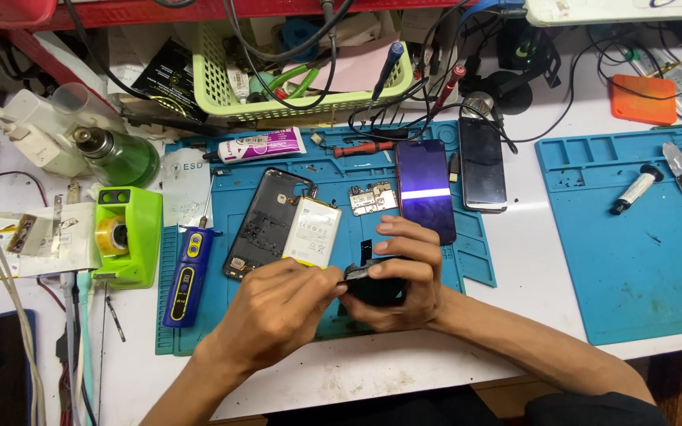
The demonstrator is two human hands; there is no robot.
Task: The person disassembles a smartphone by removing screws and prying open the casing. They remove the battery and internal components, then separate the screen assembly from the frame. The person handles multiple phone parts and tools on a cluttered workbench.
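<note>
Right hand (404, 272) cups small black part (372, 288) just below battery (312, 231); left hand (282, 308) pinches its edge. Advise steady support, light pull.

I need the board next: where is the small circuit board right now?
In the head view, the circuit board lies on the blue mat, between the white battery and the dark phone, beyond both hands.

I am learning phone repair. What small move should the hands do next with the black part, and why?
Probably keep the right hand steady around the black part while the left hand eases its yellow tool along the edge. The tool tip already meets that edge, so a short, gentle push seems safest.
</note>
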